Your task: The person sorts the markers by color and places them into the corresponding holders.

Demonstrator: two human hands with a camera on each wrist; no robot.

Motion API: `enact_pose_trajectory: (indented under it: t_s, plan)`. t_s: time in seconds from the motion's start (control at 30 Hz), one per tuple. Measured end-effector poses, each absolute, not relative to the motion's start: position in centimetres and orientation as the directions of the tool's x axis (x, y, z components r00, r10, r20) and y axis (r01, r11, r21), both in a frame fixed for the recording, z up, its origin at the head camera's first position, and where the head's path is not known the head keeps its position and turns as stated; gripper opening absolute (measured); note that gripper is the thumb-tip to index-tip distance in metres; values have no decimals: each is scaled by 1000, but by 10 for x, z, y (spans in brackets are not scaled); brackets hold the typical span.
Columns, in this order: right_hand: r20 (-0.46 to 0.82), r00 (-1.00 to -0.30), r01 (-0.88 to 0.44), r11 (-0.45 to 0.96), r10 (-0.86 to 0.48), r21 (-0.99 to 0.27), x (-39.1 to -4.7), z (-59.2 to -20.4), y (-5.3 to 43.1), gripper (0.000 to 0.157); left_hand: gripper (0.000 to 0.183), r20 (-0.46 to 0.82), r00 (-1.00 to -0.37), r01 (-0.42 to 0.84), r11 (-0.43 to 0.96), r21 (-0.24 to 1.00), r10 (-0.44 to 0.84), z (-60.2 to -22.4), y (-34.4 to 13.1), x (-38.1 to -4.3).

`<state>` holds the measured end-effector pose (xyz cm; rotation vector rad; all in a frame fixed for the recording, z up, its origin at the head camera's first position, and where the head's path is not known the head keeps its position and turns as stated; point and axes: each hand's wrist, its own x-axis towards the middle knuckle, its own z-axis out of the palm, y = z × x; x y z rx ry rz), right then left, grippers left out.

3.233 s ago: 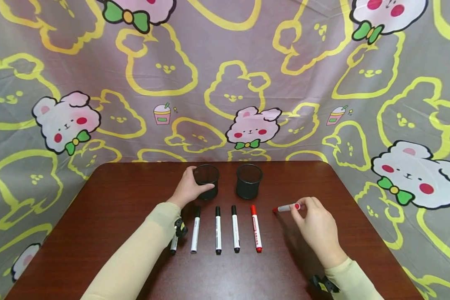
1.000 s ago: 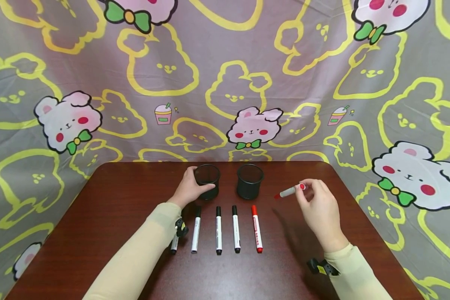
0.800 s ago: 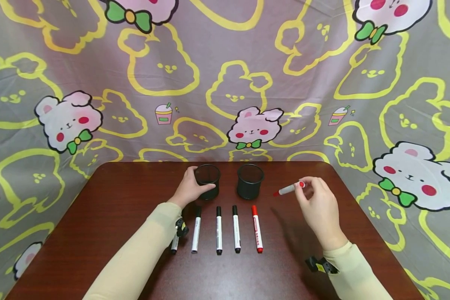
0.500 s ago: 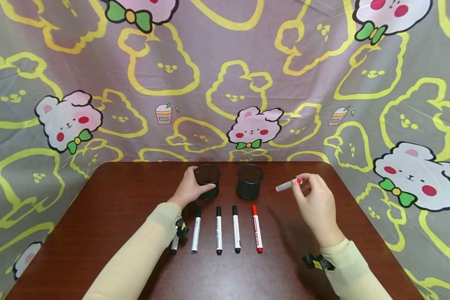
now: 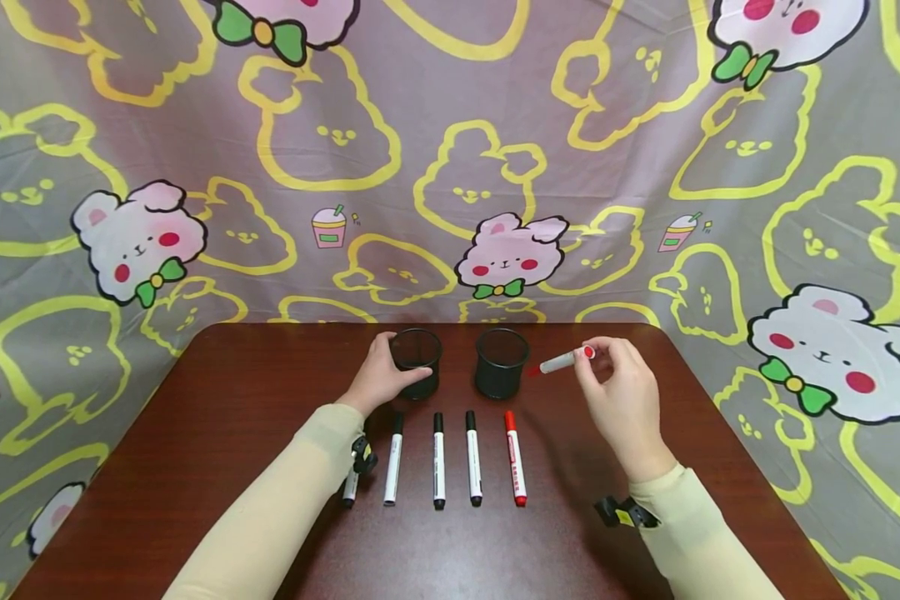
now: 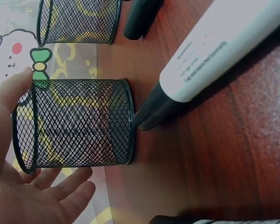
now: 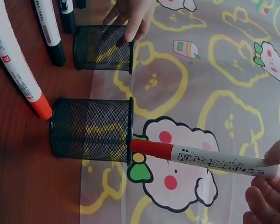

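My left hand [image 5: 377, 377] holds the left black mesh pen holder [image 5: 424, 380], thumb on the near side, fingers behind it. In the left wrist view this holder [image 6: 79, 126] sits between thumb and fingers. My right hand [image 5: 622, 400] pinches a red whiteboard marker [image 5: 558, 361] by its rear end, off the table. The marker is tilted, red cap lower and pointing left. In the right wrist view, its cap [image 7: 151, 149] is at the rim of the second mesh pen holder [image 7: 91, 128]; whether they touch I cannot tell. Both holders stand upright.
A row of markers lies on the brown table [image 5: 255, 367] in front of the holders: several black ones, such as this marker [image 5: 473, 458], and one red marker [image 5: 515, 458]. My left wrist partly covers the leftmost marker [image 5: 350, 490]. Patterned cloth [image 5: 420, 167] hangs behind.
My right hand has raised the red marker from near the table and then carried it leftward, bringing its cap close to the right pen holder. My left hand stays on the left holder.
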<state>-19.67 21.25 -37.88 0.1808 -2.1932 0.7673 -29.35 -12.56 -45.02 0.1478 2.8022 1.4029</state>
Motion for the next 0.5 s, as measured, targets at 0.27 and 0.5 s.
enact_pose_trajectory:
  t_s: [0.27,0.5]
  plan:
    - [732,-671,-386,789,115,-477,-203,-377,205,17,97,37,-995,82,594,800,88,-450,-126,-293]
    - [736,-665,-414,760,123,-501,-207,-375,198,18,97,38,-995,86,592,801,93,-449,-126,-293]
